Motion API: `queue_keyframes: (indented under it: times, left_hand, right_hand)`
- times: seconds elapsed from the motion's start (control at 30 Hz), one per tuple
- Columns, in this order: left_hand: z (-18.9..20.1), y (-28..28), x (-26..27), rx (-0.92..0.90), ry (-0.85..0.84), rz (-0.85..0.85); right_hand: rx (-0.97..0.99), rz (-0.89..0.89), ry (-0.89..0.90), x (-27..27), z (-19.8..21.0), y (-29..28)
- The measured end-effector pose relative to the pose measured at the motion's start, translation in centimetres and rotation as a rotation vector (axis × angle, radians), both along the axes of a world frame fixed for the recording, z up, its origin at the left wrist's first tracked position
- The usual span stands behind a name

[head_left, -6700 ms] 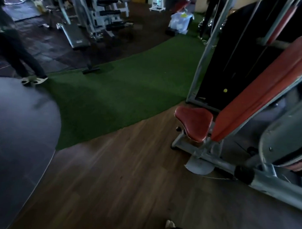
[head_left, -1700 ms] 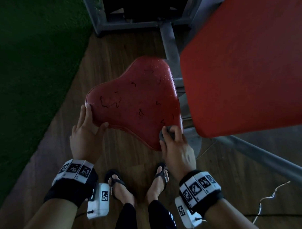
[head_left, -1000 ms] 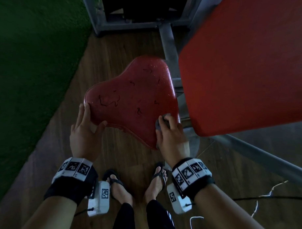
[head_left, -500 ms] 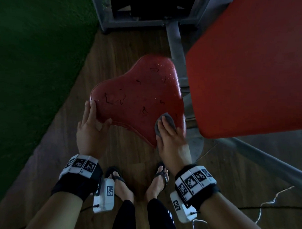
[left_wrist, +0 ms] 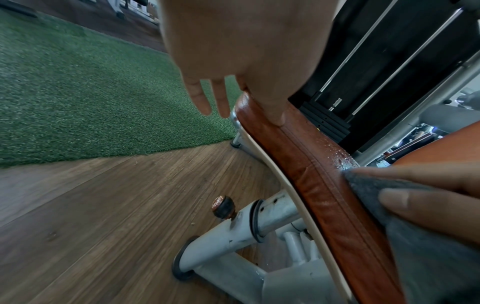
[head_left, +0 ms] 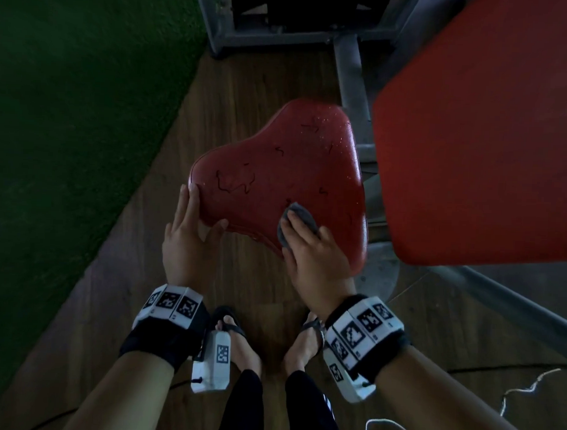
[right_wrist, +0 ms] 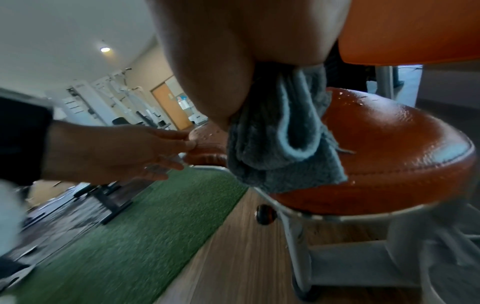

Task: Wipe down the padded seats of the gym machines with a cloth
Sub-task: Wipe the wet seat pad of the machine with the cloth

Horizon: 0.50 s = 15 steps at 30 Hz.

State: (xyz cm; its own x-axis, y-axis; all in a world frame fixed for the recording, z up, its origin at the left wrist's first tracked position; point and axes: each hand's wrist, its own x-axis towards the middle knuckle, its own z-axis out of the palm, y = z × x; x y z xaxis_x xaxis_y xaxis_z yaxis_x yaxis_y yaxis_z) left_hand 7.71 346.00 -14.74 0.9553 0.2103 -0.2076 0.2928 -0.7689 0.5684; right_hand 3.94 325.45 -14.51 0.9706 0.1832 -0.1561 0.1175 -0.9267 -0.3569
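Wood floor below; my left hand point(head_left: 191, 231) steadies the seat point(head_left: 277, 182) (fingers spread), right hand point(head_left: 310, 251) presses the cloth point(head_left: 295, 215) flat: sweep overlapping strokes.

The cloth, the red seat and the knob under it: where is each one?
cloth point(head_left: 300, 215): head view, its grey fold ahead of the fingers.
red seat point(head_left: 277, 169): head view, bare top middle.
knob point(left_wrist: 223, 206): left wrist view, its round cap.

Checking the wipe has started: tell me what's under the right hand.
A folded grey cloth lies under the right hand, fingers pressing it flat on the red seat. The seat patch beneath the cloth is covered.
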Motion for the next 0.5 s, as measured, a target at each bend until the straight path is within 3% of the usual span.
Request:
queue_keyframes:
  times: [0.1, 0.33, 0.5]
  left_hand:
    - [-0.1, 0.1, 0.0, 0.002, -0.004, -0.006]
    - [0.0, 0.2, 0.0, 0.003, -0.012, -0.01]
    - [0.2, 0.2, 0.1, 0.032, 0.007, -0.024]
  right_hand:
    - [-0.059, 0.015, 0.047, -1.4, 0.0, 0.7]
    - [-0.016, -0.056, 0.022, 2.7, 0.1, 0.9]
    - [-0.131, 0.025, -0.015, -0.7, 0.3, -0.6]
